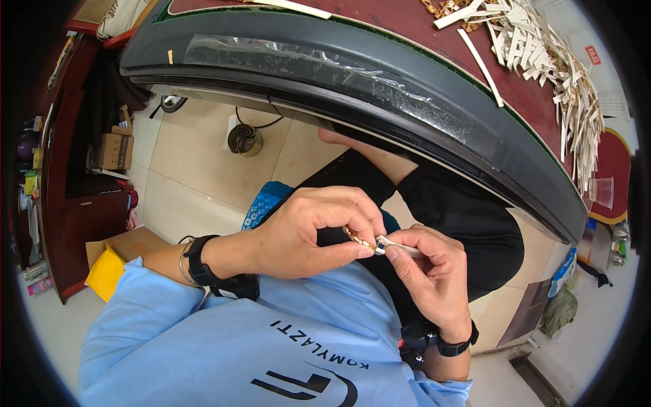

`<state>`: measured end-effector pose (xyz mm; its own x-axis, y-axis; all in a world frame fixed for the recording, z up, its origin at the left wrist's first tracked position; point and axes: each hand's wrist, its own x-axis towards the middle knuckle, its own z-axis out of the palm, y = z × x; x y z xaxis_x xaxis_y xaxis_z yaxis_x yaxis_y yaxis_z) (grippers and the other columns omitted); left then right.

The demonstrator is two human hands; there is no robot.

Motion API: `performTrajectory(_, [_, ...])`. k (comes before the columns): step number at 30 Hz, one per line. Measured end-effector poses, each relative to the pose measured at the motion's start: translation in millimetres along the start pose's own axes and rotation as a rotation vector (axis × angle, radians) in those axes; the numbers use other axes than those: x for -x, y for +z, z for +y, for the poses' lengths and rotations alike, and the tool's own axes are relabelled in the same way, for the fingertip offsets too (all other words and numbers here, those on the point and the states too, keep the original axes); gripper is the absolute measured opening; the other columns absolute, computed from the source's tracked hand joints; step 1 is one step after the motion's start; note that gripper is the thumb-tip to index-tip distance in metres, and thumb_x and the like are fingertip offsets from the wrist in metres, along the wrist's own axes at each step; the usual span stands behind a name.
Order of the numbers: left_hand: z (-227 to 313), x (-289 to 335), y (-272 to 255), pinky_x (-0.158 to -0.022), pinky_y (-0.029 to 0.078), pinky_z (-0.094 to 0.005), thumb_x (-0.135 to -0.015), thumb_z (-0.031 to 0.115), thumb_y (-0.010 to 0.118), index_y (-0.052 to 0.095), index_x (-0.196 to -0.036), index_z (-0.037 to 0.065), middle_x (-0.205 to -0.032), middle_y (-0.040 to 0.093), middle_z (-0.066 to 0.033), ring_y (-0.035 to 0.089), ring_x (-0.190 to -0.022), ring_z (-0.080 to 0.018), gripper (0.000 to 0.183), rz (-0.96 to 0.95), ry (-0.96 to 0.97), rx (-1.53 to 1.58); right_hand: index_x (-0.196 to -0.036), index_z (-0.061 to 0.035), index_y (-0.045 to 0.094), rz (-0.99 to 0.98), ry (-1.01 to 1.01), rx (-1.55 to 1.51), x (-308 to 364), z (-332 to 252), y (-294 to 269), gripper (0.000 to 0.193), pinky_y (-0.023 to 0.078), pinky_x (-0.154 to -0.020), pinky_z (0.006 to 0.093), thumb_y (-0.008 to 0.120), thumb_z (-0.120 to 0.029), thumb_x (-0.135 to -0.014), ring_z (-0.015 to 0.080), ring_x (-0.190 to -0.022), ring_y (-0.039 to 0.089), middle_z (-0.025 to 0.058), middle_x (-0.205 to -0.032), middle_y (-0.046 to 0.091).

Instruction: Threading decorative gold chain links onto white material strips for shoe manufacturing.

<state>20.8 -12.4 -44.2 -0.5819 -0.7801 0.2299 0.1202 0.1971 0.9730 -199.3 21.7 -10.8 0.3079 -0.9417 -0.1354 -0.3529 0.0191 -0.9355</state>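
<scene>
The left hand [305,234] and right hand [427,271] pinch a small metal clip [377,245] with a pale strip between their fingertips over the lap, where a slip could drop it to the floor [196,156], below the tabletop [407,95] edge.

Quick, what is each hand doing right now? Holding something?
Left hand: closed, fingers pinching a small gold-coloured metal piece.
Right hand: closed, fingers pinching a thin pale strip that meets the metal piece.
</scene>
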Motion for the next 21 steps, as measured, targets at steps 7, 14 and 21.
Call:
performTrajectory(7, [0.5,0.4,0.1,-0.072,0.055,-0.0274,-0.081,-0.002,0.071,0.068,-0.088,0.0,-0.099,0.067,-0.0126,0.065,-0.086,-0.0181,0.008,0.005,0.005,-0.029,-0.094,-0.0021,0.071,0.006,0.003,0.058,0.0,-5.1,0.8,0.013,0.033,-0.046,0.026,0.07,-0.001,-0.081,0.0118,-0.049,0.045,0.0052,-0.067,0.058])
performTrajectory(14, [4.9,0.3,4.4,-0.07,0.055,-0.0293,-0.078,0.0,0.07,0.067,-0.083,0.002,-0.092,0.067,-0.0095,0.067,-0.081,-0.0198,0.006,0.062,-0.044,-0.079,-0.089,-0.0021,0.071,0.065,-0.113,0.243,1.3,-11.7,4.1,0.012,0.036,-0.047,0.0282,0.073,0.0,-0.078,0.015,-0.05,0.049,0.0071,-0.066,0.059])
performTrajectory(21, [4.7,0.3,4.5,-0.068,0.056,-0.0252,-0.078,-0.005,0.071,0.068,-0.087,0.0,-0.094,0.068,-0.0125,0.068,-0.08,-0.0164,0.01,0.058,-0.01,-0.078,-0.085,-0.002,0.071,0.144,-0.095,0.143,5.5,-7.1,6.1,0.012,0.032,-0.043,0.0251,0.074,0.002,-0.075,0.0114,-0.047,0.045,0.0051,-0.066,0.06])
